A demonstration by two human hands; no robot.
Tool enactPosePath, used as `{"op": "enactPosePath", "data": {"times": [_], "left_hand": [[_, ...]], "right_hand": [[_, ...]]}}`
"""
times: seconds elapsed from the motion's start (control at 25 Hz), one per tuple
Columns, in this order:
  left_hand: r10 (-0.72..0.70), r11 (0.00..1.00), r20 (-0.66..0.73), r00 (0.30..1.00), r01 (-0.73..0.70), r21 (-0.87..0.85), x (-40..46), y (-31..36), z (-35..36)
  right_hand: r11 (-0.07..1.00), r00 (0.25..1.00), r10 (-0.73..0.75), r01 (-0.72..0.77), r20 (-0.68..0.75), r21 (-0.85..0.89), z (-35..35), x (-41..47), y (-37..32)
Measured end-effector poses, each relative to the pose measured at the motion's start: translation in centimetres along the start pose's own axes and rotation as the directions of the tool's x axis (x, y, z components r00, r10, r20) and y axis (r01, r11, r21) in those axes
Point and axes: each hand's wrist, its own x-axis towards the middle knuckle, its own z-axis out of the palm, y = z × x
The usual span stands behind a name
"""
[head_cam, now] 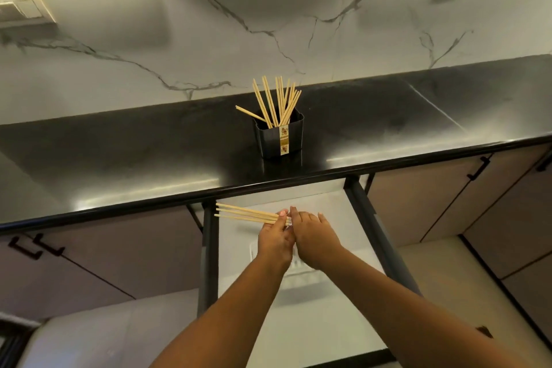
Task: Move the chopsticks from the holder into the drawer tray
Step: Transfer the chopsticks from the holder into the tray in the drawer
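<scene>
Nearest to the camera are the two bare forearms, which reach forward over the open drawer (298, 323) and meet above its pale inside. On the left side, the left hand (276, 237) pinches a small bundle of chopsticks (248, 214) near one end, with the fingers curled round it, so the sticks lie almost level and point to the left, past the dark left wall of the drawer. I think they are held like this to keep them parallel before they are laid down. Just beside it, touching it, the right hand (312, 234) has its fingers fairly straight against the near end of the bundle; it seems to even the tips, but whether it also grips them I cannot tell. Under the hands there is a pale, ribbed drawer tray (294, 270), mostly hidden by the wrists. The chopsticks are thin, straight, light wood, all of one colour. Further back, on the black countertop (134, 152), stands a dark holder (280, 137) with a paper label, and many remaining chopsticks (279, 101) fan out of it, one leaning far left. So the task looks only partly done.
</scene>
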Motion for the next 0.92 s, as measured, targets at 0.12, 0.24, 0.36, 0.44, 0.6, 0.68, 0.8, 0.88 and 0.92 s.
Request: {"op": "enactPosePath", "data": {"times": [0.12,0.24,0.36,0.44,0.6,0.68,0.8,0.88,0.92], "left_hand": [[-0.074,0.996,-0.089,0.993,0.079,0.051,2.2,-1.7,-0.8],[-0.057,0.998,-0.199,0.978,0.060,0.011,4.9,-0.9,-3.2],[0.022,0.999,-0.364,0.931,-0.030,-0.016,7.6,1.0,-7.1],[0.163,0.983,-0.444,0.881,-0.105,0.153,8.3,1.0,-9.1],[0.469,0.135,0.174,0.866,-0.265,0.955,8.0,-1.9,-11.1],[0.098,-0.201,0.313,0.945,-0.289,0.936,8.7,-3.5,-11.3],[-0.139,-0.492,0.220,0.966,-0.260,0.831,9.6,-4.7,-11.1],[-0.149,-0.492,0.185,0.971,-0.235,0.838,9.9,-4.9,-10.9],[-0.142,-0.483,0.180,0.973,-0.227,0.846,9.9,-4.8,-10.8]], "right_hand": [[0.999,0.997,-0.026,0.024,-0.066,-0.043,3.0,0.4,2.6],[0.995,0.998,-0.058,0.059,0.007,-0.075,4.7,1.2,6.1],[0.996,0.991,-0.059,0.066,0.117,-0.063,7.2,2.2,9.3],[0.990,0.973,-0.050,0.078,0.226,-0.119,8.9,3.0,10.3],[0.963,0.909,0.014,0.100,0.415,-0.252,11.4,4.2,10.4],[0.949,0.891,0.000,0.142,0.454,-0.280,11.8,5.2,10.3],[0.928,0.894,-0.040,0.200,0.447,-0.315,11.7,6.5,10.4],[0.923,0.884,-0.059,0.225,0.464,-0.312,11.3,7.0,10.4],[0.923,0.880,-0.068,0.235,0.470,-0.305,11.2,7.1,10.3]]}}
